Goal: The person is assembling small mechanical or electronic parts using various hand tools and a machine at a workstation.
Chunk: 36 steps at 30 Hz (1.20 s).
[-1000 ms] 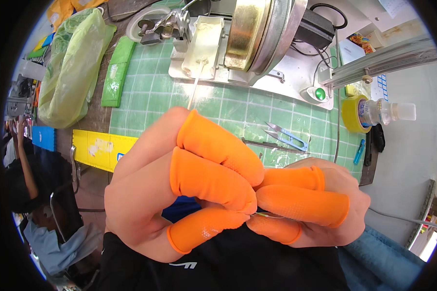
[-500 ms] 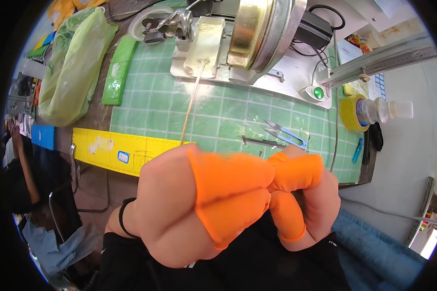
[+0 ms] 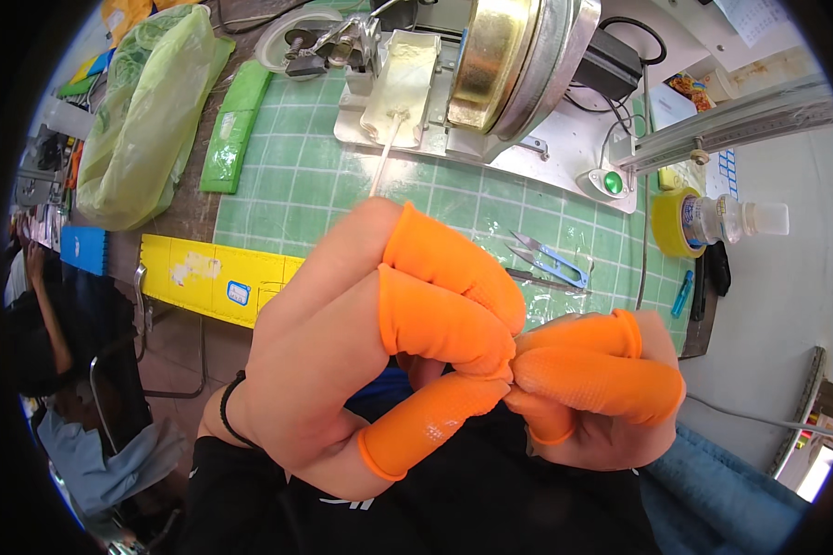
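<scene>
Orange rubber finger covers sit on the thumb and fingers of both my hands. My left hand (image 3: 315,324) and my right hand (image 3: 611,379) meet in front of my body, fingertips pinched together and touching. Whatever lies between the tips is hidden or too small to make out. Just beyond them on the green gridded mat (image 3: 287,203) lie blue-handled thread snips (image 3: 561,265) and a thin dark tool (image 3: 551,281). A thin stick (image 3: 385,165) rests with its far end in a cream-coloured tray (image 3: 412,69); my left hand is close to its near end.
A machine with a brass-coloured wheel (image 3: 489,69) and a green button (image 3: 613,182) stands at the back. Yellow tape (image 3: 671,222) is at the right. A yellow strip (image 3: 180,282) lines the left front edge, near a green block (image 3: 233,129) and a pale green plastic bag (image 3: 139,139).
My hands have turned and their fingers have spread into separate pinches, with the tips still together. The left hand's knuckles have risen over the near end of the stick.
</scene>
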Motion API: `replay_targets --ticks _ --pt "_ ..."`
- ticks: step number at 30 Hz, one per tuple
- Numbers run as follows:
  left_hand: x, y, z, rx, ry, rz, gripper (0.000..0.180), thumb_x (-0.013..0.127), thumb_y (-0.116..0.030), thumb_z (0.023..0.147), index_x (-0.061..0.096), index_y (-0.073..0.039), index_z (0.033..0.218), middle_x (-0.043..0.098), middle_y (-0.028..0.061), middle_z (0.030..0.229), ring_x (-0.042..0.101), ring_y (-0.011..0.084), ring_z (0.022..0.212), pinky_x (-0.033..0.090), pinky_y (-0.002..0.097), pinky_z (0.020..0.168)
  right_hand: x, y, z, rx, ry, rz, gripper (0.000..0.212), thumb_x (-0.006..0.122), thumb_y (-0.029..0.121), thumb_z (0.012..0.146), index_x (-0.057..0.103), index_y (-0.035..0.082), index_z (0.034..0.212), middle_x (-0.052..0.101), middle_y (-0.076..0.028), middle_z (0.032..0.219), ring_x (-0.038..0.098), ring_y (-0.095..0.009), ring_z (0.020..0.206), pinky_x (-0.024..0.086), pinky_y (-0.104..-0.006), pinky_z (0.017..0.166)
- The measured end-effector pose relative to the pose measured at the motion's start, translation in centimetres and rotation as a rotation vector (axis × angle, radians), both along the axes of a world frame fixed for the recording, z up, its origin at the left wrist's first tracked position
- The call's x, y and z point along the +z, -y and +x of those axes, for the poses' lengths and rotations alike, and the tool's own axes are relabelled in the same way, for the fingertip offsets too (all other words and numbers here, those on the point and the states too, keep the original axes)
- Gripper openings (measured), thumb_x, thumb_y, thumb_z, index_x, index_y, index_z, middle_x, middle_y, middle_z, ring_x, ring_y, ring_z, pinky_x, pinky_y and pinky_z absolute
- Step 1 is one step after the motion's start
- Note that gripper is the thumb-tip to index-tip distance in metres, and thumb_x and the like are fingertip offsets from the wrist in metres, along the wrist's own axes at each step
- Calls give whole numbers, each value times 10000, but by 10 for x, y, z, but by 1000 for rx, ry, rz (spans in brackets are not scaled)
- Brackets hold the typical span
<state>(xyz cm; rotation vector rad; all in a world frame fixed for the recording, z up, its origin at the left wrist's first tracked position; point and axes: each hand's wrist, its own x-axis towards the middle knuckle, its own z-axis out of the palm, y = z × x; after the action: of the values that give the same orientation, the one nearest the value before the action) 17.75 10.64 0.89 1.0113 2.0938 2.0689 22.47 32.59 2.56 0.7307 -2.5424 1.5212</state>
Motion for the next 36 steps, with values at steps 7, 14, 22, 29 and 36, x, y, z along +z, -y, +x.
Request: replay_targets --ticks 7,14,22,29,36 --pt "-7 2 0 95 -377 -117 212 820 -35 762 702 -17 938 656 184 1085 602 168 796 482 288 631 -11 13 6 -93 302 -516 268 903 46 783 744 40 999 756 -108 900 728 -217 764 554 -300 681" --pt "-15 1 1 11 -276 40 178 816 -15 795 725 -3 948 686 184 1017 607 160 660 477 270 568 -16 8 5 10 538 -758 331 940 35 736 737 -5 995 766 -94 909 732 -194 805 558 -295 715" --pt "-18 -4 1 -51 -175 131 176 793 2 823 711 -4 978 699 185 991 596 159 594 454 266 528 -17 -5 -9 214 270 -523 509 967 58 724 558 -26 1015 674 -170 866 666 -152 653 506 -238 597" --pt "-14 -4 -4 -72 -156 105 209 789 -1 833 686 0 1015 713 192 962 625 174 618 469 280 536 -9 -9 -4 147 -9 -225 469 919 14 759 559 -51 1053 660 -177 890 678 -172 677 512 -264 590" --pt "-10 1 7 -66 250 166 329 772 127 847 625 41 1129 718 230 975 678 149 571 520 236 487 -6 4 -1 22 -170 17 383 919 -25 673 775 52 1019 726 -80 792 670 -185 614 490 -267 518"
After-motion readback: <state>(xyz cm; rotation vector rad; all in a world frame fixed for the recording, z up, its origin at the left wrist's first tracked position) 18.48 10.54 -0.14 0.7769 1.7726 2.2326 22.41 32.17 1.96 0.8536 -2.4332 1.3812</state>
